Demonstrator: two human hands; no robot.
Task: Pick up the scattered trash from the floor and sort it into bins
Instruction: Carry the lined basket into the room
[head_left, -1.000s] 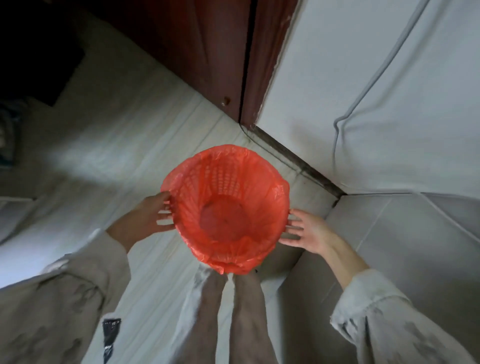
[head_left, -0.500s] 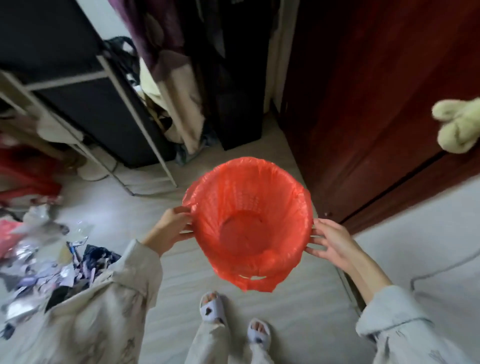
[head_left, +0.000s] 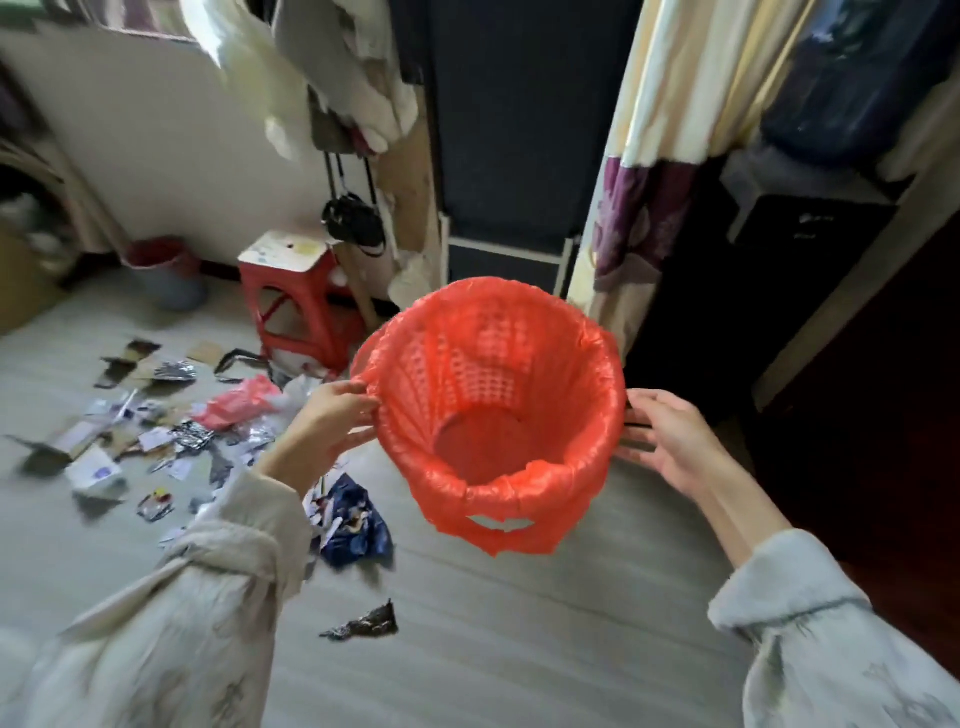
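Observation:
I carry a mesh bin lined with a red plastic bag in the air at the centre of the view, its inside empty. My left hand pinches the bag at the bin's left rim. My right hand presses against the right side with straight, spread fingers. Scattered trash lies on the grey floor to the left: paper scraps, foil wrappers, cardboard pieces and a red plastic bag. A dark blue wrapper and a small foil scrap lie nearer, under my left arm.
A red plastic stool stands behind the trash. A grey bin with a red liner sits against the far wall. A cardboard box is at far left. Hanging clothes, a curtain and a dark cabinet fill the back and right.
The view has swung left from the door towards the room, bringing the trash pile, stool and second bin into sight. Both hands keep hold of the red-lined bin.

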